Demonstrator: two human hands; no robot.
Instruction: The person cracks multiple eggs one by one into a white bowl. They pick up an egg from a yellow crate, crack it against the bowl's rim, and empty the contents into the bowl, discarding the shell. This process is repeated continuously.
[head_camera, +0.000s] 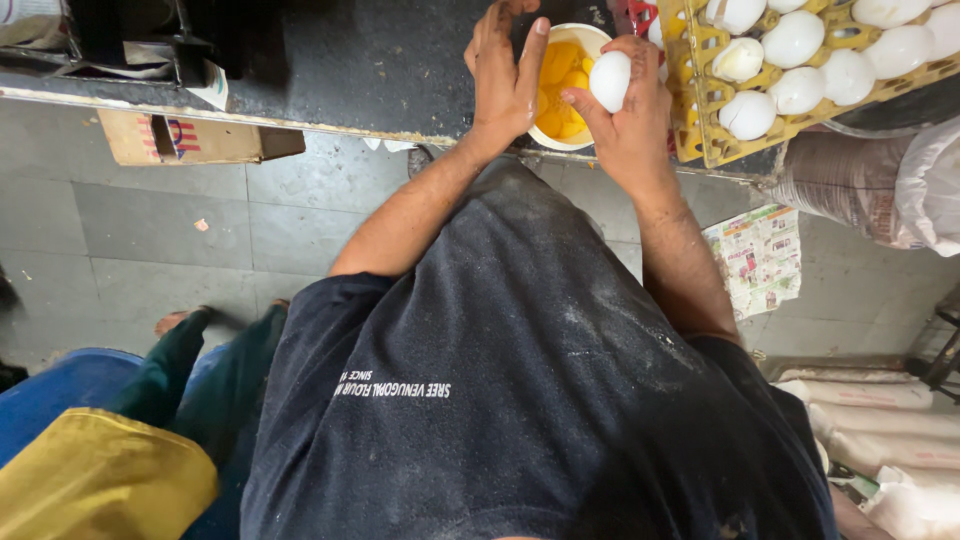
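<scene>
Right hand (630, 110) pinches a white egg (610, 80) at the rim of the bowl of yolks (585, 40); left hand (505, 75) spread over the bowl. Advice — crack low over the bowl, thumbs parting the shell evenly, so no shell falls in.

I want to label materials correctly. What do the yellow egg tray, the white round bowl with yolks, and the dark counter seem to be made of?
The yellow egg tray looks like moulded plastic: thin open ribs, even colour. The white round bowl has a smooth, thin rim; plastic or ceramic, I cannot tell which. The dark counter seems to be stone or concrete: matte, mottled, with a chipped pale edge.
</scene>
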